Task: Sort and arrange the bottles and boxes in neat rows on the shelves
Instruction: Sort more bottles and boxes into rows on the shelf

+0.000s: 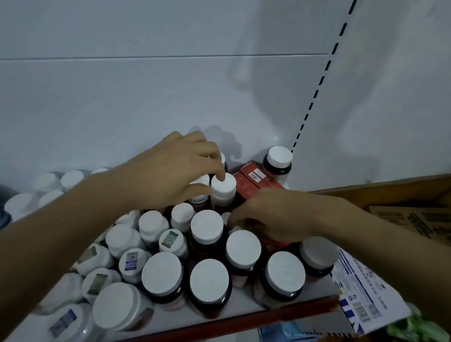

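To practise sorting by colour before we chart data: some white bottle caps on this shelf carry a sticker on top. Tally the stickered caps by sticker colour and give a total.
Green-sticker caps: 3
Blue-sticker caps: 2
Total: 5

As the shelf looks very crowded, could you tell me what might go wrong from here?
1. The left hand grips a white-capped bottle packed tightly among others; lifting it could topple neighbours.
2. The front dark bottles stand close to the shelf edge; a nudge from the right hand might push one off.
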